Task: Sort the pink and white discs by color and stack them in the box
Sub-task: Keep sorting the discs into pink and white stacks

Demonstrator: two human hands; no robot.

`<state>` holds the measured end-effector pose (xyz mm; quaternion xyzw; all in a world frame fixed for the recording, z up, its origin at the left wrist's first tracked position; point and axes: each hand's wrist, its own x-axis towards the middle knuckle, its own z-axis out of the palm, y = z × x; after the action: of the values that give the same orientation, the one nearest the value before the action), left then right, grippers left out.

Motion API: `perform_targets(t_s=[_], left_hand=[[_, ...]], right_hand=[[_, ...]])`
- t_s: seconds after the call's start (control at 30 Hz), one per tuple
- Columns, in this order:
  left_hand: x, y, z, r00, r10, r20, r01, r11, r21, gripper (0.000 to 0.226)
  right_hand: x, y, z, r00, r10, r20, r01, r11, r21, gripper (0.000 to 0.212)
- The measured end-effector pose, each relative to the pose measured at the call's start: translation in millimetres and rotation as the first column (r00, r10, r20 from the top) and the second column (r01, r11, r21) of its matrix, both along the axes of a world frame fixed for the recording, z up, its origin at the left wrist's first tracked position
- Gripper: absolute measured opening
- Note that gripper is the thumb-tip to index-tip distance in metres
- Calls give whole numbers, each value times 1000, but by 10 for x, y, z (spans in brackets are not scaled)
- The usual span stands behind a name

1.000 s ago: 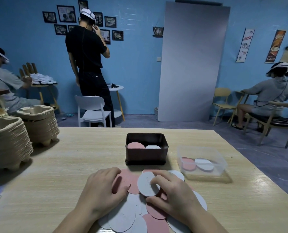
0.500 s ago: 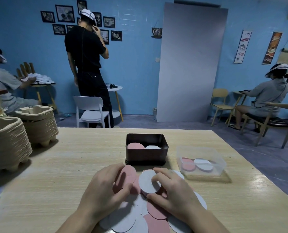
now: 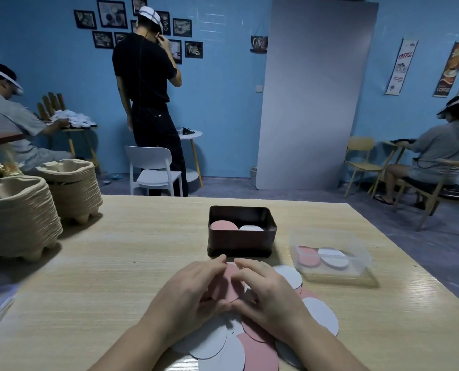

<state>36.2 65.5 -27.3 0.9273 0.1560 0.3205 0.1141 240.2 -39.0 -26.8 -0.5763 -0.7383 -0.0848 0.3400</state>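
We hold a thin, flat pink disc (image 3: 227,286) tilted up between both hands: the left hand (image 3: 193,293) curls round its left edge, the right hand (image 3: 272,293) round its right, fingertips almost meeting above it. It sits over the loose pile (image 3: 260,354) of overlapping pink and white rounds at the near edge of the bench (image 3: 142,263). Just beyond the fingertips stands the dark, round-cornered box (image 3: 239,246), with a pink stack (image 3: 224,226) left and a white stack (image 3: 251,228) right. A clear plastic tub (image 3: 327,234) lies right of it, near the bench's side edge. Bare woodgrain runs left to the ribbed pulp trays (image 3: 17,218).
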Motion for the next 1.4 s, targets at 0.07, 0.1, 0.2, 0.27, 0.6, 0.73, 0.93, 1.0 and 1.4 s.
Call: perform_targets(t_s=[0.07,0.1,0.2,0.27,0.6,0.73,0.93,1.0,1.4], left_hand=[[7,2,-7,1000,13,18,-13,1000,-16,67],[6,9,-18,999,22,33,-21,999,-34,66],[-41,41,-54,992,59,108,-43,989,-145,61],[-72,54,-62,988,54,148,-25,982,-189,52],[-12,57,-100,991,4,132,22,981,-193,36],[-15,61,-79,994,-8,110,38,962,-270,56],[-8,28,-28,998,-7,57,18,981,-195,46],[-13,5,-1,999,10,37,-3,987,-161,46],[-374,196,7,960,238,-145,-250,966,-72,57]], right_hand=[[30,-23,-11,1000,-3,-25,2,1000,-14,30],[43,-37,-20,999,-5,-39,4,1000,-20,30],[76,-75,-34,995,-16,-98,13,1000,-26,32],[89,-87,-34,991,-17,-136,15,1000,-20,33],[67,-59,-42,990,-13,-142,11,1000,-16,37],[77,-64,-35,982,3,-191,-7,1000,-19,38],[72,-61,-33,987,-3,-160,-1,1000,-24,39],[67,-68,-16,988,-8,-157,4,1000,-28,39],[63,-99,30,998,-52,-40,50,997,-52,38]])
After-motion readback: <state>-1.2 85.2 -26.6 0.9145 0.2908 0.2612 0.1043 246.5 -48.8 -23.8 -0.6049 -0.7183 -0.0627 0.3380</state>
